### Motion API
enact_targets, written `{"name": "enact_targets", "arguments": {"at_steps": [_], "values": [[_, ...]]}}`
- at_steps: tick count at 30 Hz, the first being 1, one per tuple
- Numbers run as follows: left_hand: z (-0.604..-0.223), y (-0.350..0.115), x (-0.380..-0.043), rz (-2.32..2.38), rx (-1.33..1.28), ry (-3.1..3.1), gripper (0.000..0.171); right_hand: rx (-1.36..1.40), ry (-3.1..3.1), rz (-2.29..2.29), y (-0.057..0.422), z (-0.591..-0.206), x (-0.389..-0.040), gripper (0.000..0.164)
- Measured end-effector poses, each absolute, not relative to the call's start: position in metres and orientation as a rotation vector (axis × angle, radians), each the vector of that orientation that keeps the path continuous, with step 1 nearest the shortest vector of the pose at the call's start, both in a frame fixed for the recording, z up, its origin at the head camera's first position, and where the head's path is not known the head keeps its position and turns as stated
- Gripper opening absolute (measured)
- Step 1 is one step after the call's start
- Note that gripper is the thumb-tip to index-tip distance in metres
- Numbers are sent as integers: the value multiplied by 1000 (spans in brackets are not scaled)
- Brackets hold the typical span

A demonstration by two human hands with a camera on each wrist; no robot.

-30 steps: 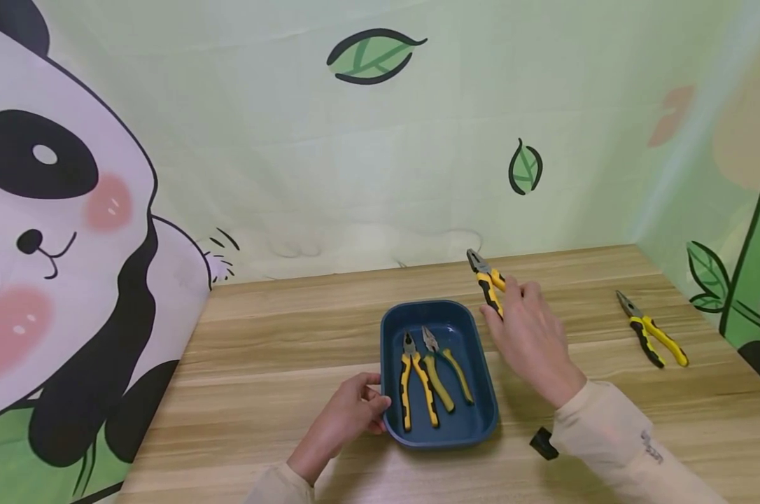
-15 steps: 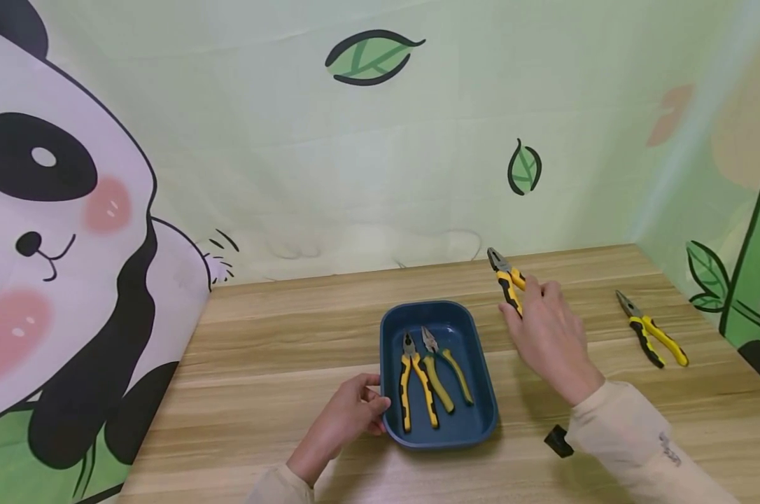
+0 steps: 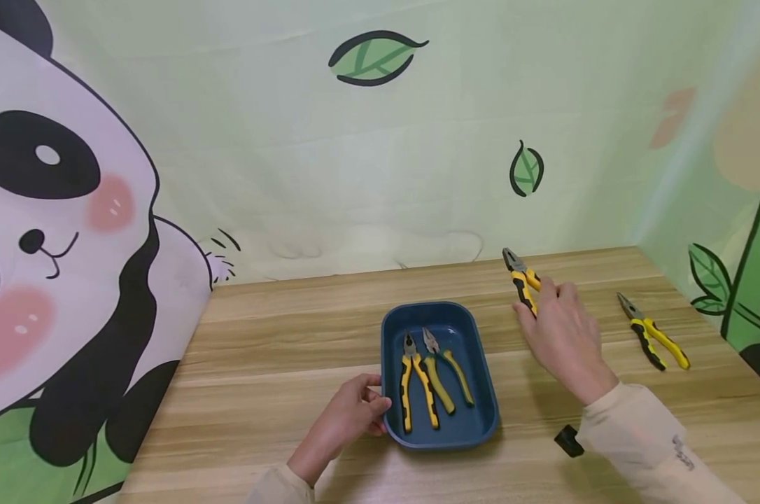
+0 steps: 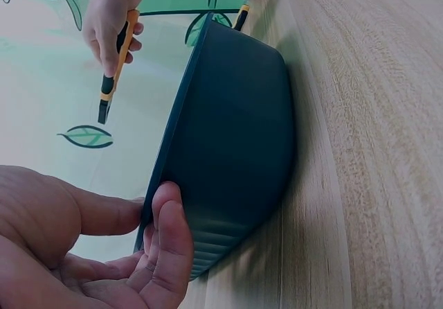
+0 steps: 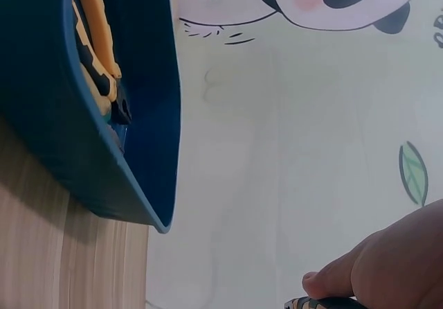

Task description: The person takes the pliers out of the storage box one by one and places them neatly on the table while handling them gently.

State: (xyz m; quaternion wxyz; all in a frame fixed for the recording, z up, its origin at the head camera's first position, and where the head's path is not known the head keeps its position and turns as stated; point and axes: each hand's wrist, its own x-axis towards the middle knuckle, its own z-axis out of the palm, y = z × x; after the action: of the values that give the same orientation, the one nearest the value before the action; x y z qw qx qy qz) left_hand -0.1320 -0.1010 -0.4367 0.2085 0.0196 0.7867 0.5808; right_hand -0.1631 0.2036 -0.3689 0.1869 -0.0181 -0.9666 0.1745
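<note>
In the head view my left hand point(image 3: 350, 411) pinches the left rim of a blue rectangular tray point(image 3: 439, 445). The left wrist view shows its thumb and fingers on either side of that rim, by the tray's dark outer wall point(image 4: 235, 115). Yellow-and-black combination pliers point(image 3: 522, 288) are gripped by the handles in my right hand point(image 3: 565, 339), raised right of the tray, jaws pointing up and left. Inside the tray lie yellow-and-black pliers point(image 3: 406, 388) and, beside them, pliers with yellow-green handles point(image 3: 439, 386). Only the right thumb point(image 5: 339, 278) and a sliver of handle show in the right wrist view.
Long-nose pliers point(image 3: 635, 320) with yellow-and-black handles lie on the wooden table point(image 3: 279, 350) at the right. A printed cloth point(image 3: 279, 154) with a panda and leaves stands behind the table's back edge. A small black piece point(image 3: 569, 441) shows beside the right sleeve.
My right hand has moved to the right, away from the tray, carrying the combination pliers. The left hand, the tray and the pliers in it have stayed in place.
</note>
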Motion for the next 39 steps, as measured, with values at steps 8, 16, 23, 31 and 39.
{"name": "enact_targets", "arguments": {"at_steps": [8,16,23,31,39], "values": [[-437,-101,-131,1614,55,2198,42,-57,-2730,510,214,-369,-163,54],[-438,-99,-133,1615,67,2195,42,-100,-2753,511,224,-371,-163,57],[-438,-100,-131,1631,71,2200,42,-114,-2773,521,230,-374,-164,61],[-438,-101,-131,1630,72,2194,42,-152,-2784,526,242,-376,-163,61],[-439,-101,-132,1625,71,2196,42,-192,-2800,533,250,-377,-162,65]]}}
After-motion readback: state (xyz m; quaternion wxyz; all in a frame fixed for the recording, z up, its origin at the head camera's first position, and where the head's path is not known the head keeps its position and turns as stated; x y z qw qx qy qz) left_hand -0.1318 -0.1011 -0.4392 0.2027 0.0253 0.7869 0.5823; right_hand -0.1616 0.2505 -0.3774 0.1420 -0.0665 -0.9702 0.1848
